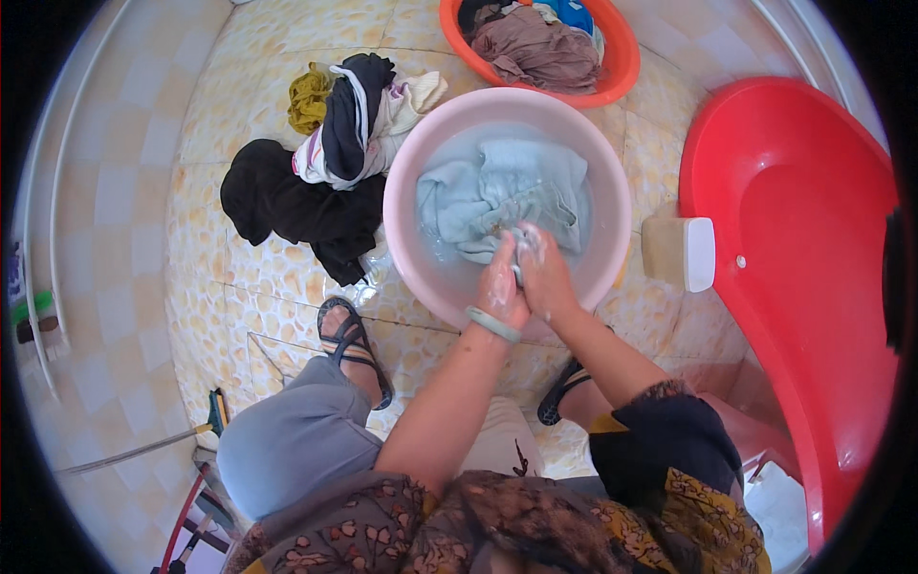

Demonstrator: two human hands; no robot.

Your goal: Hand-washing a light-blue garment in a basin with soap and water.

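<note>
Both hands in close over the water: left hand [499, 290], bangle [492, 324] on its wrist, and right hand [545, 275] press together, sudsy, clenched on a small fold of the light blue cloth [531, 172]. Exact finger wrap unclear under the foam. Rest of the cloth lies spread and bunched in cloudy water inside the pink basin [402, 210]. Step in hand, my read: hand-rubbing a section. Next move calls for a firm pinch, knuckles working against each other, then shifting to a fresh patch; wet suds could make it slip. Beyond: black garment [306, 210] on the floor, left; farther, orange tub [623, 77] with more clothes.
</note>
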